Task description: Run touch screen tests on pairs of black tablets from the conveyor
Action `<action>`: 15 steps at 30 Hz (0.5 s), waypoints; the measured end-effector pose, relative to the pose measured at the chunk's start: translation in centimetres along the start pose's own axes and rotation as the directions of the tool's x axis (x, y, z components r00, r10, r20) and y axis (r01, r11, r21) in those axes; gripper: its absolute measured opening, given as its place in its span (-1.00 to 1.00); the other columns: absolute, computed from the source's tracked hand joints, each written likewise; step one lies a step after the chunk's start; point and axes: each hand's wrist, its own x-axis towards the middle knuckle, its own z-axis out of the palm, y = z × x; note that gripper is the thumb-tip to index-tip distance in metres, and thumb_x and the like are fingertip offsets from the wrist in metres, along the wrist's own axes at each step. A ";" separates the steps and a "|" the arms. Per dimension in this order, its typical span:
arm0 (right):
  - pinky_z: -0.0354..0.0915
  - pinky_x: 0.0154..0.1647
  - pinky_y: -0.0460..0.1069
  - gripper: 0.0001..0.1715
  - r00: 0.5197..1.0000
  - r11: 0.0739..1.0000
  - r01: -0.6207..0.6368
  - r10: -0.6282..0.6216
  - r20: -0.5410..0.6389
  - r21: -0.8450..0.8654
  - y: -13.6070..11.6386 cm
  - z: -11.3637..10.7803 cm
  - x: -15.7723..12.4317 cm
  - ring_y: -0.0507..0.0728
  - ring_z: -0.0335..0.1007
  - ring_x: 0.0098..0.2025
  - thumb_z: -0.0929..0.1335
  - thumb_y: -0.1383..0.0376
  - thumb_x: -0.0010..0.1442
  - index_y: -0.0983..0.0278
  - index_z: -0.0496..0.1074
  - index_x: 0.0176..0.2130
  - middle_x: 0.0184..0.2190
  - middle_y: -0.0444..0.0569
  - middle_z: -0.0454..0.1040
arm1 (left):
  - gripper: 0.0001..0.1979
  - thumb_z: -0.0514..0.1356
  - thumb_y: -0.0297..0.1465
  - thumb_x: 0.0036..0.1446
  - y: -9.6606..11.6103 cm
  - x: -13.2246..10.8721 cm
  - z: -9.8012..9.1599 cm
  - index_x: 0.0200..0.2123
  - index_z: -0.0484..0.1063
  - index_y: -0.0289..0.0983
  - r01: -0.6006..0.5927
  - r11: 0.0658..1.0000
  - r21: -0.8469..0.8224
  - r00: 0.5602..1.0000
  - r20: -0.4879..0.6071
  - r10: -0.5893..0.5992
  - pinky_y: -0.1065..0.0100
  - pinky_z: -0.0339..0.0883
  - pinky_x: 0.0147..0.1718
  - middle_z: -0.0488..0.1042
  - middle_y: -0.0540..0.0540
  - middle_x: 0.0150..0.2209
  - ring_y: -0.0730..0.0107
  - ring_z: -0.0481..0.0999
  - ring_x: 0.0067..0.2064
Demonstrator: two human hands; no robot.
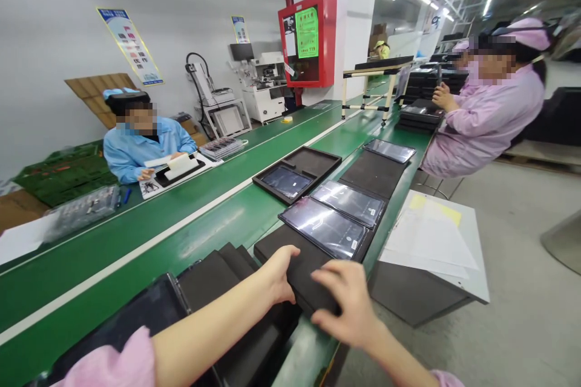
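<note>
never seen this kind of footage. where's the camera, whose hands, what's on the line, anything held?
One picture, from a camera on a person's head, looking forward and down. No machine: the bare hands at the bottom are the wearer's. The left hand curls around the left edge of a flat black rectangular tray; the right hand lies open on its near end. Beyond, on the green conveyor line, lies a row of glossy dark wrapped panels and an open black box tray holding another. White paper sheets sit on a side stand. A co-worker in light blue sits across; one in pink works at right.
</note>
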 end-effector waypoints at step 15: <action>0.38 -0.19 0.10 -0.56 0.933 0.892 0.087 0.083 0.350 -0.444 0.3 5.5 -1.3 0.27 0.45 -0.09 0.54 0.31 0.21 0.13 0.56 0.08 -0.05 0.07 0.54 | -0.29 0.45 0.03 0.03 -2.8 -12.4 -5.8 0.17 0.56 -0.21 -0.426 0.904 -0.022 0.880 0.220 0.420 0.07 0.36 0.31 0.46 -0.25 0.33 -0.11 0.49 0.30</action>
